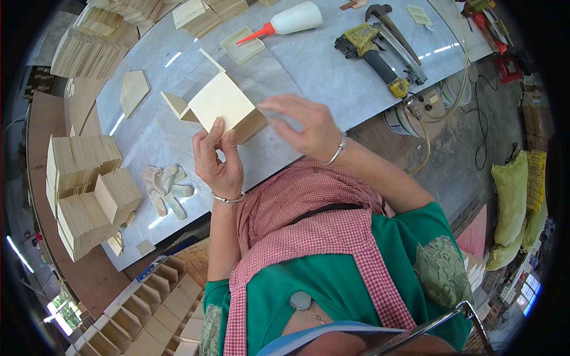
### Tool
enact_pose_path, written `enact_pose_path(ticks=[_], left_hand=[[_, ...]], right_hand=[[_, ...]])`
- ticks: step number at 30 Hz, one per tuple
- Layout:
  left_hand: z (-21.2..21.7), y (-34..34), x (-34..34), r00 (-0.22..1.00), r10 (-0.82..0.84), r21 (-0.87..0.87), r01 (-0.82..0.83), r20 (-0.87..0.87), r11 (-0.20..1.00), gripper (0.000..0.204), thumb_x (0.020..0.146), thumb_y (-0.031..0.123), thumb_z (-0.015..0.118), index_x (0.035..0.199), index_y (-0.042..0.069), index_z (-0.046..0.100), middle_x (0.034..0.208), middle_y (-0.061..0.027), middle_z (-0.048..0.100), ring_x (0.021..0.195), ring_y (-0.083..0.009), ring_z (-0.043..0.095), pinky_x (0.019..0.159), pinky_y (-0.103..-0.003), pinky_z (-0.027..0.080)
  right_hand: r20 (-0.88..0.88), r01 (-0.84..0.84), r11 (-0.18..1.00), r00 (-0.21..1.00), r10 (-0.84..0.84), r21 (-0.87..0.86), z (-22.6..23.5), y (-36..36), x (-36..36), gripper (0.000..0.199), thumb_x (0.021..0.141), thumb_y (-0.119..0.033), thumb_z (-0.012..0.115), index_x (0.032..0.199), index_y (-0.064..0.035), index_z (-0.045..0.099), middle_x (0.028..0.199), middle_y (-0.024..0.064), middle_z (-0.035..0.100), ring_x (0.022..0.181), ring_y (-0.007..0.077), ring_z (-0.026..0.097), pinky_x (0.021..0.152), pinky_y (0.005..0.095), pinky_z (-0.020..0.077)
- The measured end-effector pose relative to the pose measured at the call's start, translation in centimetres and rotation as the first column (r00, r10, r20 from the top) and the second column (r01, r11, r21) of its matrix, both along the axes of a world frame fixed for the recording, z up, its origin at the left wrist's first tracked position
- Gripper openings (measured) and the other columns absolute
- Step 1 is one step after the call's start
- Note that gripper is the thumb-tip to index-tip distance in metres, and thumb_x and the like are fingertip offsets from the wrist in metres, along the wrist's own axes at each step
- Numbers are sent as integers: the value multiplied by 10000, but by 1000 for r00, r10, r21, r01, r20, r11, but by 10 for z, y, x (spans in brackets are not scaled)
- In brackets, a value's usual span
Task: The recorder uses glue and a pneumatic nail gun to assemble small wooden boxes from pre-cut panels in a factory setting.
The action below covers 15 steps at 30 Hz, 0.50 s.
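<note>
On the table in front of me is a small box of pale thin wood panels (219,104), with side pieces sticking out at its left and far edges. My left hand (218,163) grips its near edge between thumb and fingers. At the right side of the box is my right hand (306,127), fingers stretched out and slightly blurred. Whether its fingertips touch the wood I cannot tell. Just beyond the box lies a shallow wooden tray (242,48), with a white glue bottle (297,19) on its side, its red nozzle over the tray.
To the right lie a yellow-and-black nail gun (374,56) with a hose and a hammer (395,29). Stacked wood panels (89,172) stand at the left, near a pale glove (166,187) and a loose five-sided panel (135,93). Finished-looking wooden compartments (139,302) are at lower left.
</note>
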<state>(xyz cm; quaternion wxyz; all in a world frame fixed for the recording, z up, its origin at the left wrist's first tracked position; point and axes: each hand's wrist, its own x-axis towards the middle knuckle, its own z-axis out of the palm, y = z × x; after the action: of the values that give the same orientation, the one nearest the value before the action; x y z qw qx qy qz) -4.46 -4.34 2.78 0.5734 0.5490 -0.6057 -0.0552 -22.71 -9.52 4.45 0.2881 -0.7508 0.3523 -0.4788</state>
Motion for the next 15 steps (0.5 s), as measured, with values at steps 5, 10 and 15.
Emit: enact_pose_path(ticks=[5, 10, 15], left_hand=[[-1, 1, 0, 999, 8, -20, -7, 34, 1000, 224, 830, 17, 665, 1052, 3, 639, 877, -113, 594, 651, -122, 534, 506, -229, 435], [3, 6, 0, 1000, -12, 56, 11, 18, 998, 204, 876, 17, 619, 1078, -11, 614, 947, -96, 581, 765, -98, 553, 599, -204, 451], [0, 3, -1, 999, 21, -16, -20, 43, 1000, 248, 810, 7, 679, 1055, 20, 641, 876, -120, 581, 651, -136, 536, 495, -234, 444]], right_hand=[[-107, 110, 981, 990, -93, 162, 11, -30, -48, 229, 794, -60, 653, 1023, -47, 664, 986, 111, 669, 857, 205, 660, 734, 289, 527], [9, -169, 983, 986, 169, 68, 15, -26, -7, 268, 779, -96, 696, 1047, -99, 687, 988, 96, 679, 869, 198, 655, 766, 273, 517], [10, -284, 957, 959, 284, 63, 7, -29, 9, 218, 777, -62, 677, 985, -121, 710, 917, 62, 692, 800, 187, 659, 697, 275, 530]])
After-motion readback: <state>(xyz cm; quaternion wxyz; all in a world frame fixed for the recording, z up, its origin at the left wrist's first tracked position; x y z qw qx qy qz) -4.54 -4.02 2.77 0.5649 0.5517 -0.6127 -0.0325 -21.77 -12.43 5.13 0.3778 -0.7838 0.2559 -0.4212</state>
